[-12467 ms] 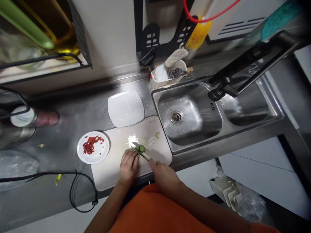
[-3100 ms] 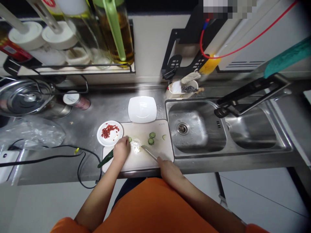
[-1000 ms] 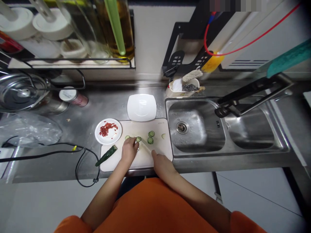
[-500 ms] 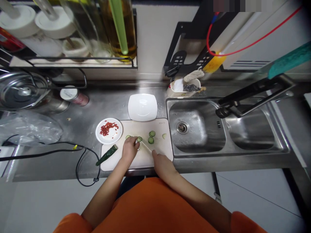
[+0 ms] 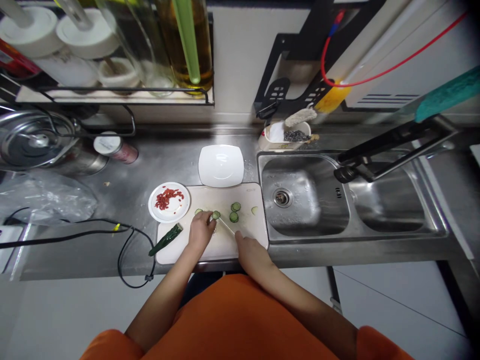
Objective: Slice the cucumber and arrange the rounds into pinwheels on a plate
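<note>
Cucumber [image 5: 165, 240] crosses the chopping board's [image 5: 224, 248] left edge

The left hand [image 5: 201, 232], fingers curled, grips a smaller piece [image 5: 216, 215]; the knife [image 5: 227, 226] tip is there, slices [image 5: 234, 217] lie beyond, the right hand [image 5: 255, 257] wrapped around the handle.

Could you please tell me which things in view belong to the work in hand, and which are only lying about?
Seem to belong:
knife, in the right hand
cucumber slice at the left hand
cutting board
dark green cucumber piece
perhaps the square white dish

Seem just lying about:
black cable
plastic bag
pink container
</note>
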{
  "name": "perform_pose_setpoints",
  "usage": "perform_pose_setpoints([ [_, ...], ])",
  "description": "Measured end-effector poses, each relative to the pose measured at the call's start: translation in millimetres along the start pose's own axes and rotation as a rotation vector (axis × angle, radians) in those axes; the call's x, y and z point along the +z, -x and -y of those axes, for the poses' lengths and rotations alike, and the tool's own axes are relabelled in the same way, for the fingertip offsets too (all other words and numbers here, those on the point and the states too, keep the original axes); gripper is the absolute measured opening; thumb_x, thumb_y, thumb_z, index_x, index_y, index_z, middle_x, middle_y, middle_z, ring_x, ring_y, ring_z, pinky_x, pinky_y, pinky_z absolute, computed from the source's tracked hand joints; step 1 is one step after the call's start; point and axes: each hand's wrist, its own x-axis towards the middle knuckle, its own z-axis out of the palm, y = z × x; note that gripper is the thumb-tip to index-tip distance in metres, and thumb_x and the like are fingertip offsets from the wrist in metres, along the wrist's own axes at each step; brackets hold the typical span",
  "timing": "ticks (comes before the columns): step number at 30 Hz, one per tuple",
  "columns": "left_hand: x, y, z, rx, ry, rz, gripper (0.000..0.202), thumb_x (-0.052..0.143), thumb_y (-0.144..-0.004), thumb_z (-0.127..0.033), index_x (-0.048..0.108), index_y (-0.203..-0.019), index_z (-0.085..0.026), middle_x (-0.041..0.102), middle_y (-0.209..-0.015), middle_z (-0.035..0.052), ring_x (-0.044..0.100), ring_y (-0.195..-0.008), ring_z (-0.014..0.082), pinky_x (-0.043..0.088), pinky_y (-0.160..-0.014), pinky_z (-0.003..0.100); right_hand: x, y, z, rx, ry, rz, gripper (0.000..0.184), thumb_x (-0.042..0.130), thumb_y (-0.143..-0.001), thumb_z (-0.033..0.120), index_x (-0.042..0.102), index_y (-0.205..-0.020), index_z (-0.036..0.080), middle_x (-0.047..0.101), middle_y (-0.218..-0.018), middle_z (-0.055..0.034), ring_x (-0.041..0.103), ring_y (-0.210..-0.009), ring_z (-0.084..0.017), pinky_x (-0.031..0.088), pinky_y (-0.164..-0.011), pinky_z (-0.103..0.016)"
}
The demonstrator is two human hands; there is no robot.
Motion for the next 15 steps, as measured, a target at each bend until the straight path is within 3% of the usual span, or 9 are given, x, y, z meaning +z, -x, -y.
perform_pose_setpoints([
  [15, 1.9, 0.7, 2.4, -0.006, 0.013, 0.005, 0.027, 0.051, -0.076, -0.017, 0.065, -0.099, -0.018, 0.064, -0.089, 0.0067, 0.058, -0.087, 0.0195, 0.046, -0.084, 0.032, 2.3, 0.9, 2.4, 0.004, -0.043, 0.008, 0.034, 0.028, -0.087, 0.003, 0.045, -0.114, 0.014, 0.066, -0.093, -0.014, 0.064, -0.093, -0.023, 0.046, -0.072, -0.028],
])
